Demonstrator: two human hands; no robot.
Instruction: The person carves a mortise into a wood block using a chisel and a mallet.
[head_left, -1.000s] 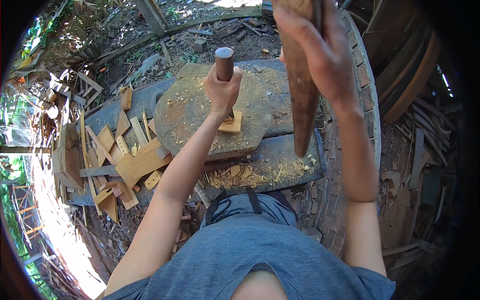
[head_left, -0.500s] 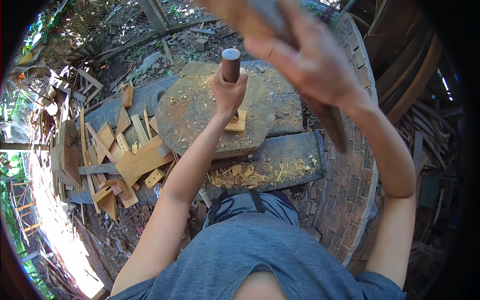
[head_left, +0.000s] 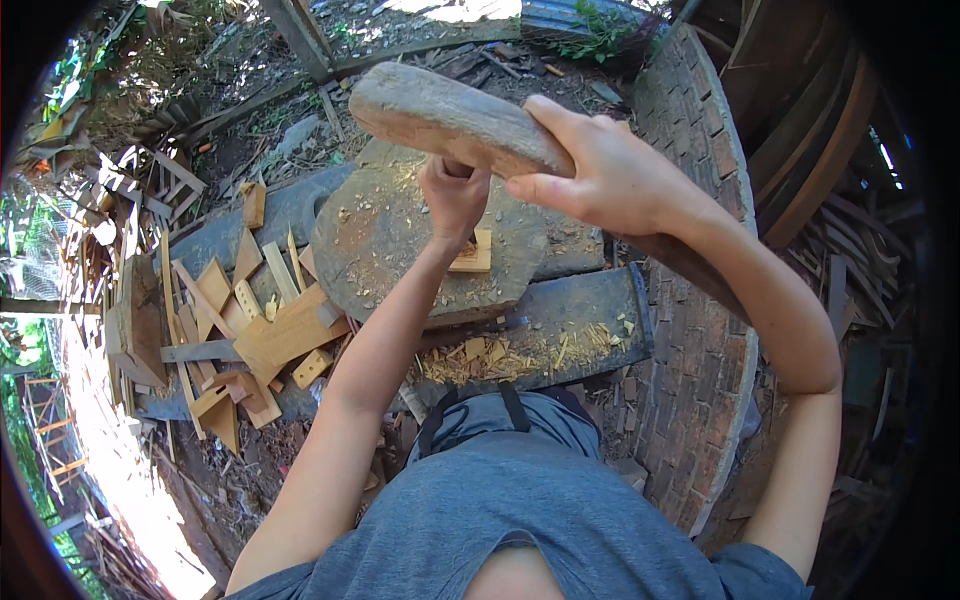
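My left hand [head_left: 455, 205] is closed around the upright handle of a chisel, whose dark lower part [head_left: 471, 242] shows just below my fist. The chisel stands on a small light wooden block [head_left: 480, 258] lying on a round tree stump [head_left: 370, 235]. My right hand [head_left: 615, 175] grips a thick, worn wooden mallet [head_left: 440, 108]. The mallet's rounded end lies over the chisel's top and hides it; whether the two touch I cannot tell.
Wood offcuts [head_left: 290, 330], some with drilled holes, and a hand saw's grey blade [head_left: 200, 351] lie left of the stump. Yellow chips [head_left: 490, 355] cover the dark board in front. A low brick wall [head_left: 690, 400] curves along the right.
The mallet has swung from the upper right down and across, over the chisel's handle, hiding the top that showed before. My left hand and the block have stayed in place.
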